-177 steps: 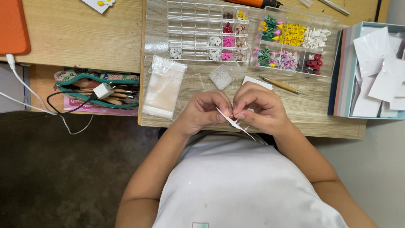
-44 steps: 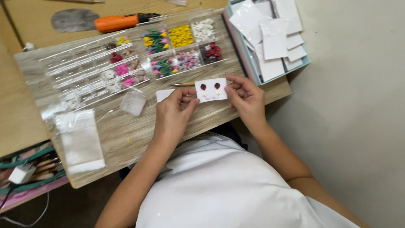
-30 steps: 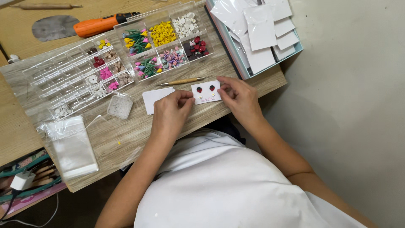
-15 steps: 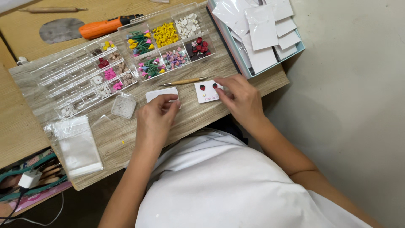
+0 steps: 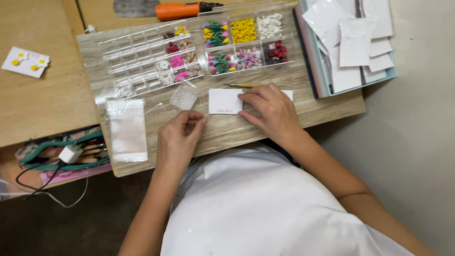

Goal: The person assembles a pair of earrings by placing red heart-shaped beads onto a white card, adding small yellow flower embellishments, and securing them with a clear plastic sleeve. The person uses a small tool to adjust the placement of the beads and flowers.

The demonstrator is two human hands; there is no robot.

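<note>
spanning most of the view, a pale wood-grain work board [image 5: 246, 130] lies across a tan desk [image 5: 42, 102], with the person's white-clad torso below it. at the board's far right stands a light-blue box [image 5: 353, 85] stacked with blank white cards. along the far edge sit 2 clear compartment organisers — the left one [image 5: 147, 59] mostly bare with a few pink, white and brown pieces, the right one [image 5: 246, 42] holding 6 lots of tiny flowers in green, yellow, white, pink, lilac and red. an orange-handled tool [image 5: 182, 9] lies just beyond them. a clear plastic bag [image 5: 127, 130] lies flat at the board's left end, and a small clear square dish [image 5: 183, 97] sits near the middle.

the right hand [image 5: 270, 111] rests palm down on the board, fingers spread and pressed flat; it covers most of one white card [image 5: 287, 94], and its fingertips touch the right edge of a second small white card [image 5: 224, 101] lying flat just beside it. a thin wooden-handled tool [image 5: 245, 85] lies just past that hand. the left hand [image 5: 180, 137] sits near the board's front edge, fingers curled loosely with thumb and forefinger close together — whether they pinch anything cannot be told.
</note>
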